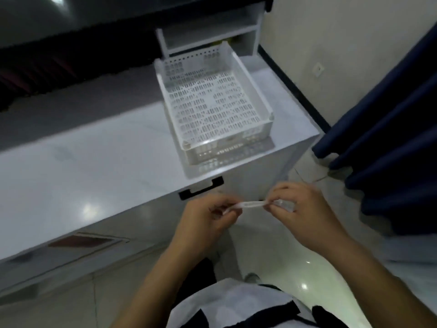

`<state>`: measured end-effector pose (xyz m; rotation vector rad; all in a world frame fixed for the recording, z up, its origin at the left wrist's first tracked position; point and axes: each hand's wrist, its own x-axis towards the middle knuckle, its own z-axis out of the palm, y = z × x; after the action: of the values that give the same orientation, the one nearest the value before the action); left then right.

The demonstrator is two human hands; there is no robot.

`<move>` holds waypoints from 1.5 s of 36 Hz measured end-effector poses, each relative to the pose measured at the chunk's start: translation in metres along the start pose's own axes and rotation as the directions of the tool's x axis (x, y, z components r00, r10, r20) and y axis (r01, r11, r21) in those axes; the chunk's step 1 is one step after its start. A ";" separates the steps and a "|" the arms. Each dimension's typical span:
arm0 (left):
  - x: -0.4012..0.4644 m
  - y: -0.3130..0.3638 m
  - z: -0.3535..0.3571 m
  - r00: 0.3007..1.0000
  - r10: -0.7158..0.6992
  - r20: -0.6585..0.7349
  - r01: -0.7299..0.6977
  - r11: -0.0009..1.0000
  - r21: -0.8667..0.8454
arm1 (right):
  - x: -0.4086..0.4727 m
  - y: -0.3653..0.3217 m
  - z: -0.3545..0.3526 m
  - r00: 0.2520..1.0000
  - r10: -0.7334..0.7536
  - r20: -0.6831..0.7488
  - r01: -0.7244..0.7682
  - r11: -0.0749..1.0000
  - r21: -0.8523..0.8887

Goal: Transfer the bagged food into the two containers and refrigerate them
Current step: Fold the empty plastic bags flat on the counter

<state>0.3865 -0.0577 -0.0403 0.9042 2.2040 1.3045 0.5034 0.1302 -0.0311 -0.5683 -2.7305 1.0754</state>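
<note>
Forearms bare, no sleeves in view. Left hand (203,223), right hand (305,214): no rings, no watch. White top (231,306) with black bands.

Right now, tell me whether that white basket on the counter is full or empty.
Empty. The white basket shows its slotted floor bare from wall to wall, with nothing lying in it.

The small pale strip (251,204) (ends hidden by fingers) is too blurred to identify.
</note>
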 end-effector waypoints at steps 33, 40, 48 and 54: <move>0.264 0.101 0.248 0.795 0.162 0.584 -0.101 0.986 -0.136 | 0.014 0.221 -0.184 0.783 0.532 -0.322 -0.545 0.837 0.058; 0.313 0.112 0.279 0.796 0.111 0.595 -0.077 0.994 -0.083 | 0.059 0.278 -0.214 0.824 0.525 -0.213 -0.524 0.849 0.068; 0.378 0.112 0.331 0.903 -0.089 0.421 0.059 0.995 0.084 | 0.143 0.385 -0.243 0.876 0.481 0.038 -0.482 0.871 0.093; 0.425 0.104 0.374 0.920 -0.341 0.192 0.299 0.929 0.219 | 0.200 0.471 -0.268 0.878 0.421 0.227 -0.454 0.883 0.120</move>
<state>0.3625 0.5091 -0.1367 0.6769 2.1998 0.8120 0.5303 0.6938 -0.1557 -1.1529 -2.6955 1.5226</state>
